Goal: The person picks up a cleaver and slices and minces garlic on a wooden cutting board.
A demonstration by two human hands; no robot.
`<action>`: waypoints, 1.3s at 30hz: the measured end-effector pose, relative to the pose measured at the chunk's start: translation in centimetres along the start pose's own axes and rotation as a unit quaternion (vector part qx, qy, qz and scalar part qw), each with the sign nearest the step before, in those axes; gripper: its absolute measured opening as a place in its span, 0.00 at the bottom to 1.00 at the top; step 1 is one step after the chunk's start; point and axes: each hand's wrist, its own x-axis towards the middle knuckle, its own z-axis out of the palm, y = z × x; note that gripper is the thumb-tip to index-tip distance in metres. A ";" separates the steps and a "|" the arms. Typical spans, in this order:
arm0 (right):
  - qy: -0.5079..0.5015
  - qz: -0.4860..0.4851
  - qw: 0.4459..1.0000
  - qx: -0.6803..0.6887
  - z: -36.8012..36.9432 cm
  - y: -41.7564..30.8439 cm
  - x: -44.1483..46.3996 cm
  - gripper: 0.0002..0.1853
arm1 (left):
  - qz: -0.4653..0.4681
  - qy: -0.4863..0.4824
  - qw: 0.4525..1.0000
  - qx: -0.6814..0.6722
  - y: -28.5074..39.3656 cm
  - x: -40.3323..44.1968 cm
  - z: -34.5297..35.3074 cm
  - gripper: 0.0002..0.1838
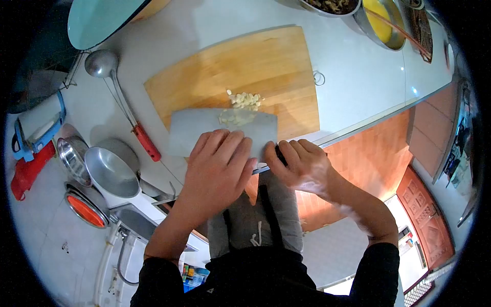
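Observation:
A wide cleaver (pixel 194 125) lies over the near edge of the wooden cutting board (pixel 235 61), its broad grey blade facing up. My right hand (pixel 302 166) is wrapped round its black handle. On the blade's near side rest the fingers of my left hand (pixel 217 163), bent and close together. A small heap of chopped garlic (pixel 246 100) sits on the board just beyond the blade. Pale shapes show on the blade beside the heap; whether they are garlic pieces or a reflection I cannot tell.
On the left lie a ladle (pixel 146 143) with a red handle, a metal pot (pixel 112 171) and a blue peeler-like tool (pixel 51 133). A bowl of yellow liquid (pixel 379 23) with chopsticks stands at the far right. A large pale-green basin (pixel 97 23) stands far left.

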 end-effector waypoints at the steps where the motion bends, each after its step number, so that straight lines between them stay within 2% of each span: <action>1: 0.010 -0.006 1.000 -0.001 0.0 0.1 0.1 0.14 | -0.001 0.000 1.000 0.006 -0.1 0.3 0.2 0.18; 6: 0.033 -0.043 0.998 -0.010 0.3 0.8 -0.1 0.13 | -0.002 0.005 1.000 0.009 -1.0 1.4 1.1 0.19; 14: 0.006 -0.056 0.998 -0.012 -0.3 1.1 -0.3 0.11 | -0.037 0.006 0.999 -0.008 -1.9 2.6 1.5 0.21; 16: 0.000 -0.052 0.999 -0.013 -0.6 0.9 -0.6 0.13 | -0.022 0.071 0.997 0.036 -1.9 2.9 1.4 0.19; 22: -0.005 -0.049 0.999 -0.022 -1.0 1.4 -0.9 0.15 | -0.037 0.120 0.992 0.024 -2.4 0.0 -1.2 0.17; 25: 0.002 -0.052 0.998 -0.025 -0.9 1.5 -0.9 0.14 | -0.043 0.057 0.997 0.026 -2.8 -1.4 -1.2 0.15; 35: -0.018 -0.054 0.998 -0.024 -1.0 1.7 -1.7 0.13 | -0.022 0.030 0.998 0.053 -2.4 0.5 -0.3 0.19; 37: -0.013 -0.058 0.998 -0.024 -1.0 1.8 -2.0 0.13 | -0.067 -0.012 0.998 0.008 -2.5 0.8 -0.1 0.21; 39: -0.007 -0.061 0.998 -0.024 -1.2 1.8 -2.2 0.13 | -0.077 -0.012 0.997 0.013 -2.2 1.4 -0.1 0.21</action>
